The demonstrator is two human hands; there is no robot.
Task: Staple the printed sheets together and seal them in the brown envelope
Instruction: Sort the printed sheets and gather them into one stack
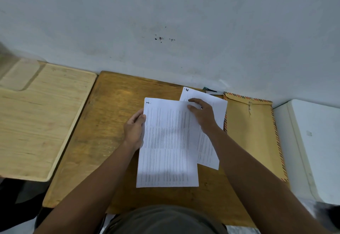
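Note:
Two printed sheets lie on the brown wooden desk [103, 132]. The top sheet [167, 145], marked 1, partly covers the second sheet [211, 105], marked 2, which sticks out to the upper right. My left hand [134, 132] grips the left edge of the top sheet, thumb on top. My right hand [201, 113] rests on the sheets near their top right, fingers bent onto the paper. The brown envelope [252, 134] with a striped border lies flat to the right of the sheets. A small dark stapler [209, 90] sits by the wall behind the sheets, partly hidden.
A pale wooden board [40, 119] lies to the left of the desk. A white surface [312, 141] stands at the right. The grey wall [165, 22] rises directly behind the desk.

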